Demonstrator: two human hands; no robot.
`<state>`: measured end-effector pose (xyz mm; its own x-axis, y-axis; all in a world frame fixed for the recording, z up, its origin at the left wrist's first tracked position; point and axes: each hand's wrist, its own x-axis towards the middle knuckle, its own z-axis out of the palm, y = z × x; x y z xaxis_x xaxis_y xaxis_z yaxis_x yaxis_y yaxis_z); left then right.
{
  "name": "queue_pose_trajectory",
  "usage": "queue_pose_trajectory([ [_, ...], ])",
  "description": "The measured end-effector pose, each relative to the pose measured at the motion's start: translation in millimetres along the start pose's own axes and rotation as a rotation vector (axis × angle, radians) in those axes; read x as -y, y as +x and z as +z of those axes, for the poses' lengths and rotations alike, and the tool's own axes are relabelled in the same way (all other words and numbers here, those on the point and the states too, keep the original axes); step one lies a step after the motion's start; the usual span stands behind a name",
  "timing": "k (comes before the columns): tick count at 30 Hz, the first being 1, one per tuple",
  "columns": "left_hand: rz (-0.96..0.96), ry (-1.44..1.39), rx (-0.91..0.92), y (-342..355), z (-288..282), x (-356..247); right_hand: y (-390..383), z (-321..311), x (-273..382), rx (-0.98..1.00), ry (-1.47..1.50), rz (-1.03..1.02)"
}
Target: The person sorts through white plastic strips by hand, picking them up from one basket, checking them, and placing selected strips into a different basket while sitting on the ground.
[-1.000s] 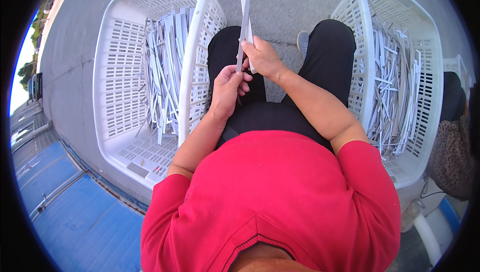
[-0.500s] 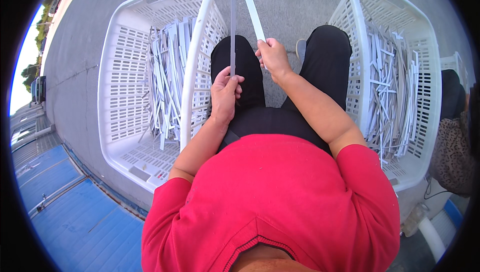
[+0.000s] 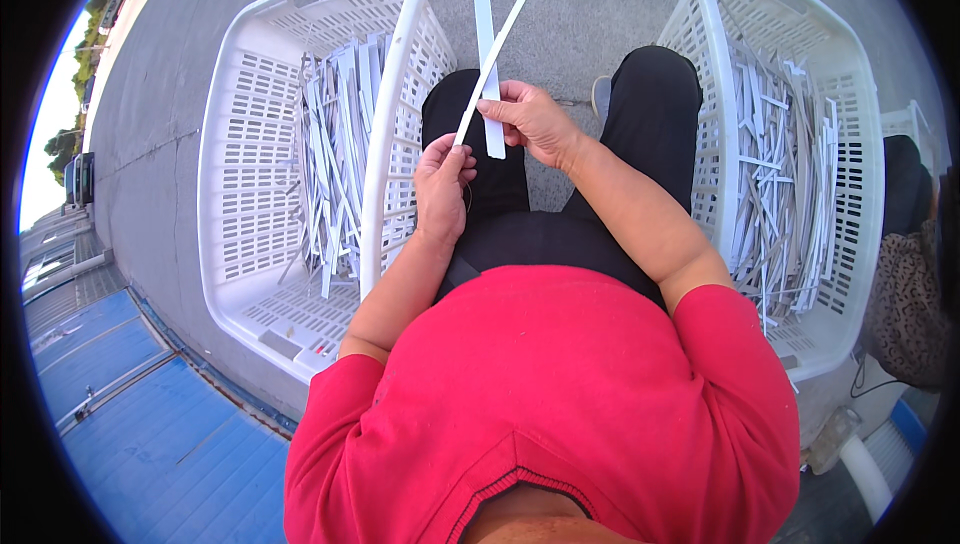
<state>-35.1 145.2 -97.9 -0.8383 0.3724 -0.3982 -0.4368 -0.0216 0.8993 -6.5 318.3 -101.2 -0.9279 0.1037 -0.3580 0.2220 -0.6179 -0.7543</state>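
My left hand (image 3: 443,187) is closed on the lower end of a long thin white strip (image 3: 521,4), which slants up and to the right past the top edge. Between the fingers of my right hand (image 3: 538,125) is a wider white strip (image 3: 482,6) with a short sideways hook at its far end; its near end points down over my left thigh. The thin strip crosses in front of the wide one close to my right thumb. Whether the thumb also presses the thin strip, I cannot tell. Both hands are close together above my left knee.
A white slatted plastic basket (image 3: 385,124) at my left holds many loose strips (image 3: 340,144). A similar basket (image 3: 728,94) at my right holds another heap of strips (image 3: 785,174). Grey concrete floor (image 3: 590,4) lies between them. Part of another person (image 3: 905,284) shows at the far right.
The thin strip has tilted from upright to slanting right. My right hand has moved a little left, bringing the wide strip beside my left hand, with its near end now showing below the fingers.
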Motion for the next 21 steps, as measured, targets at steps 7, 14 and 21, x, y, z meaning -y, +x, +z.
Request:
queue_pose_trajectory([
  [7, -0.077, -0.056, 0.060, -3.9, 7.5, -3.0, -5.8, 11.3, -0.3, -0.070, -0.280, -0.091],
  [14, -0.081, -0.070, 0.094, -1.1, 10.5, -4.9, -7.8, 11.4, 2.4, -0.083, -0.380, -0.053],
  [21, -0.069, 0.010, 0.179, -0.7, 8.7, -2.3, -0.3, 9.4, -7.0, -0.047, -0.451, -0.068],
])
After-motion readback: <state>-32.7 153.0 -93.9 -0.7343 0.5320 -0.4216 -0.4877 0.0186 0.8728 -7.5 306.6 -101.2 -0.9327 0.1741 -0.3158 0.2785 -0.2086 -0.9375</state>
